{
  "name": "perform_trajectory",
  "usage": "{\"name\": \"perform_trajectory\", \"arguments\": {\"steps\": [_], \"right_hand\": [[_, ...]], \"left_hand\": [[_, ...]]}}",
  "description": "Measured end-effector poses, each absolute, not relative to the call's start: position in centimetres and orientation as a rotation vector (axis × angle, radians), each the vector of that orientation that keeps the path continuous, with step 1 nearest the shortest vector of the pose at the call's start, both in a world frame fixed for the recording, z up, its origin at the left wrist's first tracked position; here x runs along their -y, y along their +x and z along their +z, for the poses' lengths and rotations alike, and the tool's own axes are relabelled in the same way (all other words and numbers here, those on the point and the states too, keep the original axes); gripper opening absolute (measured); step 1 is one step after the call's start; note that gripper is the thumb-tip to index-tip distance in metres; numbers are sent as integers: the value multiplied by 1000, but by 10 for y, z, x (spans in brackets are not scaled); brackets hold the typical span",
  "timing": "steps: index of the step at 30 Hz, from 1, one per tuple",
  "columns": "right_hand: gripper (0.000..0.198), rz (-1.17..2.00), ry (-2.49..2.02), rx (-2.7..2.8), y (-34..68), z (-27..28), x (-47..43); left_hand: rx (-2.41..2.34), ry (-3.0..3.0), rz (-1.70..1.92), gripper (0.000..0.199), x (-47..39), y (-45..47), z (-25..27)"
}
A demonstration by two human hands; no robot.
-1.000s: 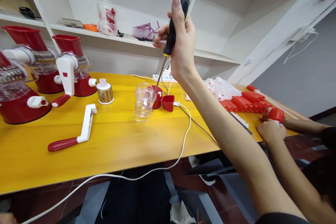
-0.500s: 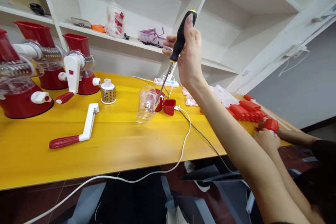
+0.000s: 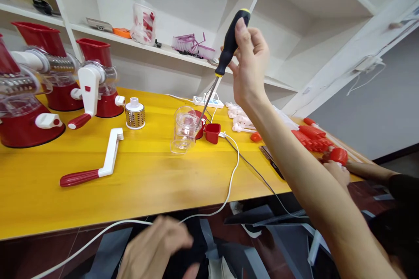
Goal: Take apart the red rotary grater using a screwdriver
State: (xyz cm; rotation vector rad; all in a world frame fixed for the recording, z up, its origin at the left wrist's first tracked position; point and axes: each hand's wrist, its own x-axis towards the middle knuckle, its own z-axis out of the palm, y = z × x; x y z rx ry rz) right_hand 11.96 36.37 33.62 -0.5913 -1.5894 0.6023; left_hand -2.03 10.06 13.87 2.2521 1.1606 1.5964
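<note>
My right hand grips the black-and-yellow handle of a screwdriver, thumb along its upper end. The shaft slants down to the left, and its tip meets the right side of a clear plastic housing lying on the table; whether it touches cannot be told. Partly behind that housing is a red round part, with a small red square cup to its right. My left hand, smeared by motion, is below the table's front edge above my lap. Its fingers look bent, and nothing shows in them.
Red rotary graters stand at left, near a metal grating drum and a crank handle. A white cable crosses the table's front edge. At right, a co-worker's hands hold a red part beside several red pieces.
My left hand has come into view at the bottom. My right hand has shifted slightly right with its fingers moved on the screwdriver; the tip stays by the clear housing.
</note>
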Motion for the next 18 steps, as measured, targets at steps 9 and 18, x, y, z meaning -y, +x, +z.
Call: {"name": "perform_trajectory", "arguments": {"steps": [9, 18], "right_hand": [[23, 585, -363, 1484, 111, 340, -352], [8, 311, -392, 1572, 99, 352, -355]], "left_hand": [[-1641, 2405, 1576, 63, -271, -17, 179], [-1473, 2525, 1869, 43, -316, -15, 141]]}}
